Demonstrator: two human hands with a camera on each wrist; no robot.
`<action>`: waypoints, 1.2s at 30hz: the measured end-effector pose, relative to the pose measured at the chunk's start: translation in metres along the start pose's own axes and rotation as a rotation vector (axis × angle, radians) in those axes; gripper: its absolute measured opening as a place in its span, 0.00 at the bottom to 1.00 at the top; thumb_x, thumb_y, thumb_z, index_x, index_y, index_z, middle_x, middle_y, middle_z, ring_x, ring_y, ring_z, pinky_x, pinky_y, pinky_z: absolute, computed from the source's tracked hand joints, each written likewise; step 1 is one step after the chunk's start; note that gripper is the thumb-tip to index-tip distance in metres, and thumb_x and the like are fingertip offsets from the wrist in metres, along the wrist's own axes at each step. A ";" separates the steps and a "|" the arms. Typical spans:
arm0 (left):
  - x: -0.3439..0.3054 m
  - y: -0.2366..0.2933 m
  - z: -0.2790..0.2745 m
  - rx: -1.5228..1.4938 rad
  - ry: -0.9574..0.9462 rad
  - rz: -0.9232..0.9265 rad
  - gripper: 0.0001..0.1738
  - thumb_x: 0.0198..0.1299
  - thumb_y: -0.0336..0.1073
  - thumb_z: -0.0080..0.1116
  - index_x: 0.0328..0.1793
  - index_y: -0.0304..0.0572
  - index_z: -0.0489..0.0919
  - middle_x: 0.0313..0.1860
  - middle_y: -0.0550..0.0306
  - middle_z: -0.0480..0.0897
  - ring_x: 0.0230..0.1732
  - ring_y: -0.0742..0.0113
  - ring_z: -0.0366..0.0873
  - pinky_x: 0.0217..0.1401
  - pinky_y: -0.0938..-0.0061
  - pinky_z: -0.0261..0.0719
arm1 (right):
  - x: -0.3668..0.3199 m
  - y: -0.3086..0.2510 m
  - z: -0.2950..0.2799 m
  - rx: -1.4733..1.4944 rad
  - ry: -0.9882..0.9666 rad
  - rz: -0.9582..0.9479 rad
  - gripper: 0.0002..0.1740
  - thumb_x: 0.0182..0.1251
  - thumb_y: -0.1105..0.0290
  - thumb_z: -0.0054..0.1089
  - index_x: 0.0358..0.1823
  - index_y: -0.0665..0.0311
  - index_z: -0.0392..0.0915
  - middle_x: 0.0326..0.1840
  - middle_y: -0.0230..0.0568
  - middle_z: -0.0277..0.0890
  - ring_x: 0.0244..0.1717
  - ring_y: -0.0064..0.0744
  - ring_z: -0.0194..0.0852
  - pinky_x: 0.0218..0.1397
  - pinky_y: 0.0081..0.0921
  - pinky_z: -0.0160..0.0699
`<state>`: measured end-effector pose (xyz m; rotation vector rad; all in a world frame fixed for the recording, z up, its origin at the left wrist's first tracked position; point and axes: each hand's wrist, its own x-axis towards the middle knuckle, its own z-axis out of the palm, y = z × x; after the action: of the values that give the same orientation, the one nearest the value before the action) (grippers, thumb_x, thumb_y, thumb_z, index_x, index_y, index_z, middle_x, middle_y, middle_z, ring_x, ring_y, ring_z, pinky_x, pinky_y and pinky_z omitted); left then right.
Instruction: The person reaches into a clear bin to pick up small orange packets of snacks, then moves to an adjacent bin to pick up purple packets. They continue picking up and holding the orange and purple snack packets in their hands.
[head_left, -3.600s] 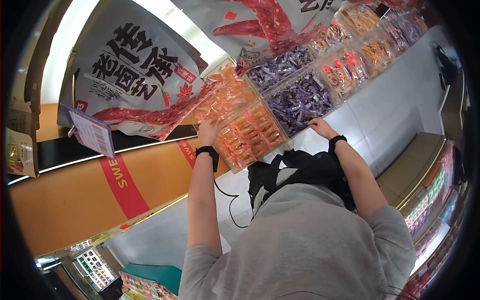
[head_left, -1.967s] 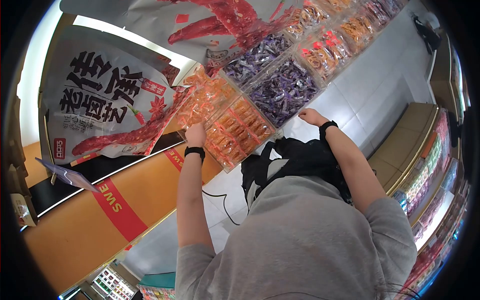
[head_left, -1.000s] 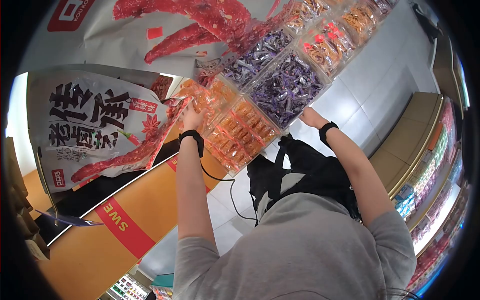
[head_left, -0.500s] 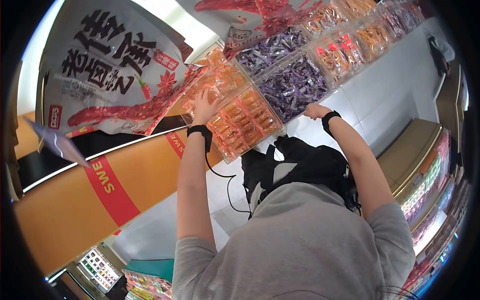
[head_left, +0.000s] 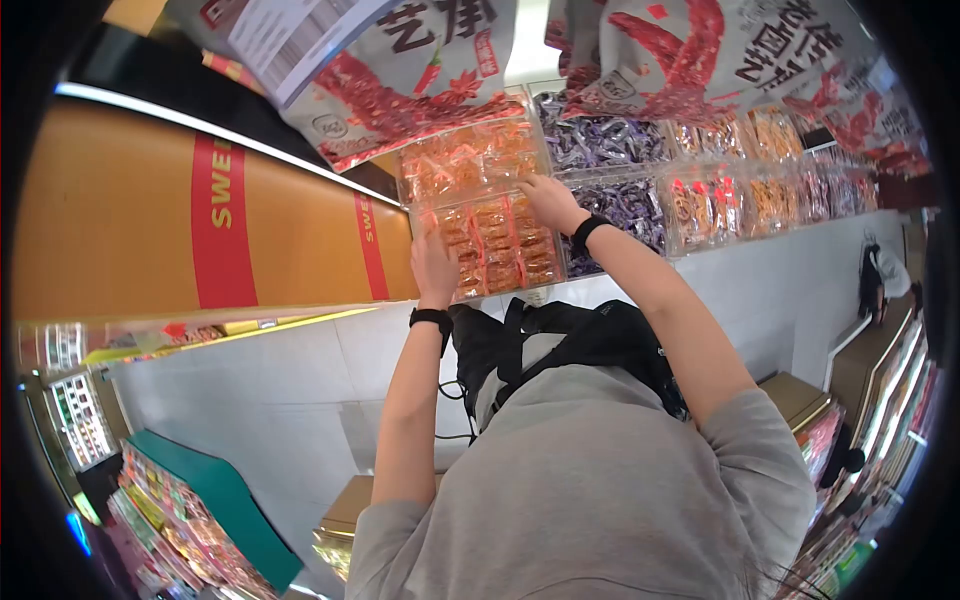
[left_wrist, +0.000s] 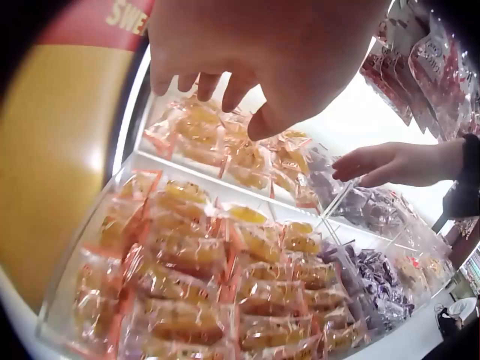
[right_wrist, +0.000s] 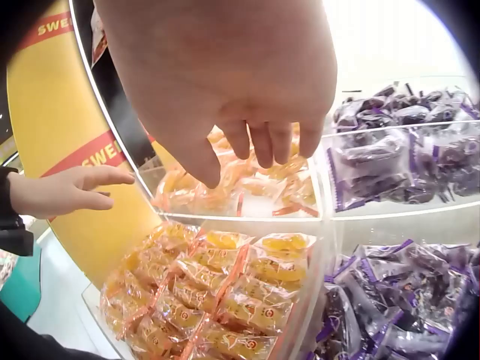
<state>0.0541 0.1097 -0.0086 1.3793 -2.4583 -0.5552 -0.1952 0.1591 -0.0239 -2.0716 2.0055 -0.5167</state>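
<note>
Orange-and-clear wrapped snack packets (left_wrist: 187, 262) stand in neat rows in a clear front bin (left_wrist: 240, 187). More orange packets (head_left: 470, 155) lie loosely in the bin behind it. My left hand (head_left: 435, 268) is over the left side of the front bin, fingers extended and holding nothing. My right hand (head_left: 553, 205) is near the bins' right corner, by the divider to the purple-wrapped packets (right_wrist: 397, 307). Its fingers point down, apart and relaxed, over the back orange packets in the right wrist view. Both wrists wear black bands.
Large printed snack bags (head_left: 420, 80) hang above the bins, beside a barcode price card (head_left: 305, 45). An orange counter side (head_left: 120, 210) stands at left. Further bins of wrapped snacks (head_left: 705, 210) run right. A teal-edged display (head_left: 215, 490) stands on the floor behind.
The head view has turned, so the bins now lie level. My right hand has moved left from the purple bin to the orange bins. My left hand has drawn back from the rear orange packets.
</note>
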 end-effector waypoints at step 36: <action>-0.094 -0.081 0.071 0.011 -0.200 -0.443 0.10 0.52 0.27 0.41 0.27 0.32 0.75 0.28 0.39 0.77 0.33 0.46 0.77 0.36 0.60 0.75 | 0.078 -0.032 0.045 -0.165 -0.238 0.062 0.07 0.52 0.68 0.51 0.27 0.62 0.76 0.30 0.48 0.74 0.35 0.47 0.72 0.37 0.39 0.71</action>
<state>0.1344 0.1658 -0.1124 1.9757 -2.3011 -0.8085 -0.1477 0.0787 -0.0445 -2.0422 2.0213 -0.0897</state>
